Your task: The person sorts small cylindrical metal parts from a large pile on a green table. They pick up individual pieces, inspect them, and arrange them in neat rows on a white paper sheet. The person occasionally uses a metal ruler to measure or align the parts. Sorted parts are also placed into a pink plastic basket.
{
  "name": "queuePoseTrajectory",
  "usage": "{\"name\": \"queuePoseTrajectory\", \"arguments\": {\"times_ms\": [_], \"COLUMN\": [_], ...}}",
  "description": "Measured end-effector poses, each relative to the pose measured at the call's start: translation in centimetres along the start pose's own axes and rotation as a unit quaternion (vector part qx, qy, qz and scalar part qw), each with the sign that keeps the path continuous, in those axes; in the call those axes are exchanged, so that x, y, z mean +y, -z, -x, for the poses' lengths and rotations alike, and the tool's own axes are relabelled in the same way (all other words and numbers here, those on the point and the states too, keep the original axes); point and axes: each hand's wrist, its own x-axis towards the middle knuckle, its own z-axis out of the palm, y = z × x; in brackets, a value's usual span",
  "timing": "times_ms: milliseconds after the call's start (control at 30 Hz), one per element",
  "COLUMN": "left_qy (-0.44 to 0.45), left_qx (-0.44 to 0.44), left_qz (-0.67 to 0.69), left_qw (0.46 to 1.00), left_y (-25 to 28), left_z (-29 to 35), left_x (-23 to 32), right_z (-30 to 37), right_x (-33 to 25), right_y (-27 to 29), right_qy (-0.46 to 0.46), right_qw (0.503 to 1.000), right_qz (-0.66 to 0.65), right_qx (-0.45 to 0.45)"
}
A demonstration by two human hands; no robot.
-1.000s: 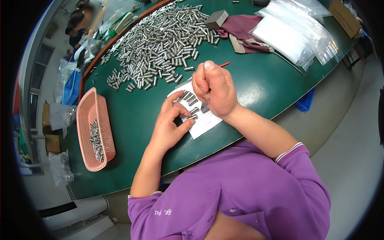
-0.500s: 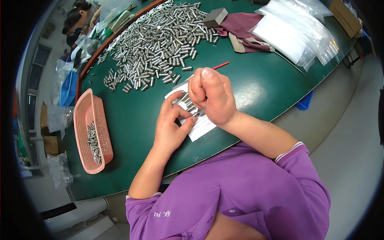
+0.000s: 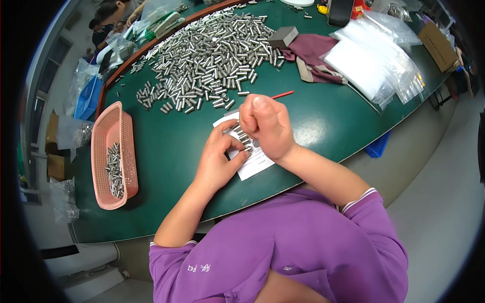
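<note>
Short silver metal pins [image 3: 241, 134] lie side by side in a slanting row on a printed white sheet [image 3: 255, 164]. My left hand [image 3: 217, 156] curves around the row from the left. Its forefinger reaches the far end, while the thumb and another finger close at the pin nearest me. Above the sheet's right side, my right hand [image 3: 270, 126] is closed in a fist, thumb on top. Whatever it holds is hidden, and it covers part of the row. A red pen [image 3: 283, 94] sticks out beyond the fist.
A large heap of similar pins [image 3: 212, 55] covers the far table. At left stands a pink basket [image 3: 132, 166] with pins inside. A grey block [image 3: 283, 37], a maroon cloth [image 3: 316, 53] and clear plastic bags [image 3: 371, 60] lie far right. A person [image 3: 108, 12] sits beyond the rim.
The view has shifted slightly, showing more of the table's far right. My right fist is a little lower and closer to the sheet; my left hand keeps its place at the row.
</note>
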Motion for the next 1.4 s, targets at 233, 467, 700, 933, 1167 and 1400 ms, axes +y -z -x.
{"name": "queuePoseTrajectory", "arguments": {"times_ms": [233, 467, 700, 933, 1167, 1400], "left_qy": [-0.006, -0.019, 0.004, -0.022, 0.028, 0.045], "left_qx": [-0.017, -0.03, 0.004, -0.036, -0.085, -0.086], "left_qz": [0.0, -0.003, -0.035, -0.024, -0.079, -0.034], "left_qw": [1.0, 0.999, 0.999, 0.999, 0.993, 0.995], "left_y": [0.2, 0.5, 0.4, 0.7, 2.2, 1.4], "left_z": [0.4, 1.0, 1.3, 1.2, 2.6, 3.1], "left_x": [0.3, 0.2, 0.8, 0.5, 2.6, 3.3], "right_z": [-2.8, -1.5, -2.3, -1.8, 0.6, 1.4], "right_x": [-2.3, 0.1, -0.1, -1.4, -2.6, -3.2], "right_y": [5.1, 7.0, 4.6, 4.0, 3.7, 3.4], "right_qy": [0.042, 0.009, 0.031, 0.011, -0.004, -0.03], "right_qw": [0.856, 0.748, 0.754, 0.733, 0.737, 0.744], "right_qz": [0.512, 0.649, 0.575, 0.583, 0.594, 0.587], "right_qx": [-0.054, -0.136, -0.315, -0.351, -0.323, -0.316]}}
